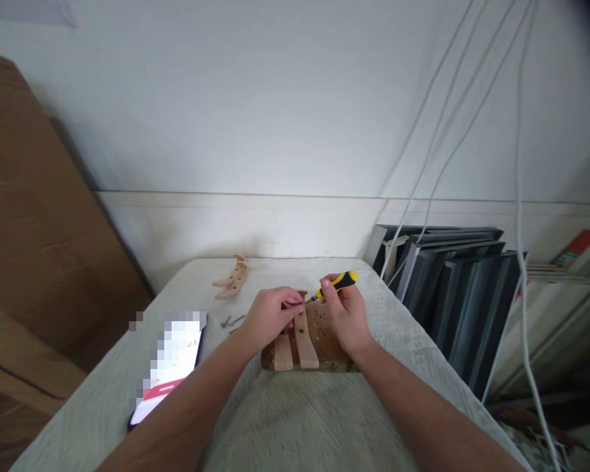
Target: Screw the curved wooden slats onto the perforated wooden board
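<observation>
My right hand [348,318] is wrapped round a yellow-and-black screwdriver [345,282], its shaft tilted down to the left. The shaft's tip is close to the fingers of my left hand [270,316]. Those fingers are pinched together over the upper end of a curved wooden piece [305,344] with dark holes. What they hold, if anything, is too small to make out. A second wooden piece [283,354] lies to its left, partly covered by my left hand. Both rest on a brown wooden block [334,354] dotted with small holes.
Several loose screws [232,322] lie left of the block. Farther back are more curved wooden pieces [236,278]. A phone [170,367] with a lit screen is at the table's left. Dark framed panels [462,295] lean at the right, and white cables [520,196] hang there.
</observation>
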Tool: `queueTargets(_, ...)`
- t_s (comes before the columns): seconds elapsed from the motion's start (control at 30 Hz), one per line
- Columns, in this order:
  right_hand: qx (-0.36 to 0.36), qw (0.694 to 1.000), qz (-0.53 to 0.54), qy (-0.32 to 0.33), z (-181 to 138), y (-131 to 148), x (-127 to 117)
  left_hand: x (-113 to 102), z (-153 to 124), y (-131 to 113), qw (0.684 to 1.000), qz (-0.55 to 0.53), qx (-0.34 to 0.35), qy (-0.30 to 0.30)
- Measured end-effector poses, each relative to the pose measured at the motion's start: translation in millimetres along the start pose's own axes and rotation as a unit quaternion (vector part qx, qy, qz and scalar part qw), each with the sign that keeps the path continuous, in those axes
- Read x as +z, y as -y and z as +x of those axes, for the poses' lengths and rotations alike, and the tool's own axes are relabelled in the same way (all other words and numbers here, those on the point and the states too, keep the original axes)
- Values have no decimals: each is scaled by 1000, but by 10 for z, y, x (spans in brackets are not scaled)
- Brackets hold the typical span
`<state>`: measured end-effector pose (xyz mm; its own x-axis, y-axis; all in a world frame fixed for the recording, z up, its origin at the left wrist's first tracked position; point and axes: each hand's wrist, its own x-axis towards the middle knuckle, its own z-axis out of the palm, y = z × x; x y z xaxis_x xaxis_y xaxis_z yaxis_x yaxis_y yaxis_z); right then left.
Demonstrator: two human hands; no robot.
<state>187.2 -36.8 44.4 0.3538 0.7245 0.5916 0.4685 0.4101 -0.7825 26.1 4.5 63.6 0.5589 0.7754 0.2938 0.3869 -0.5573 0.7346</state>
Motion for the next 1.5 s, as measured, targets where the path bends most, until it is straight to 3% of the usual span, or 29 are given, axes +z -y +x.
queueTargets(0.17,0,1000,-7,-5,11,9,3,44,35,78,1000,9,25,-6)
queueTargets(0.33,17,999,22,15,8,35,-3,74,43,149,1000,-18,-6,6)
queueTargets(0.43,23,999,30,27,-2,27,-8,87,42,159,1000,19,-6,9)
queueTargets(0.53,36,997,39,49,-12,17,-6,89,40,157,998,67,3,18)
queueTargets(0.77,67,984,117,115,3,-15,45,99,20,178,997,69,-11,33)
queueTargets(0.93,37,981,176,78,19,-43,48,115,13,194,997,65,-20,41)
queueTargets(1.2,26,996,53,73,-12,-5,19,115,21,172,995,91,-27,30)
queueTargets(1.5,3,995,-1,96,-1,5,26,127,22,181,996,75,-38,29)
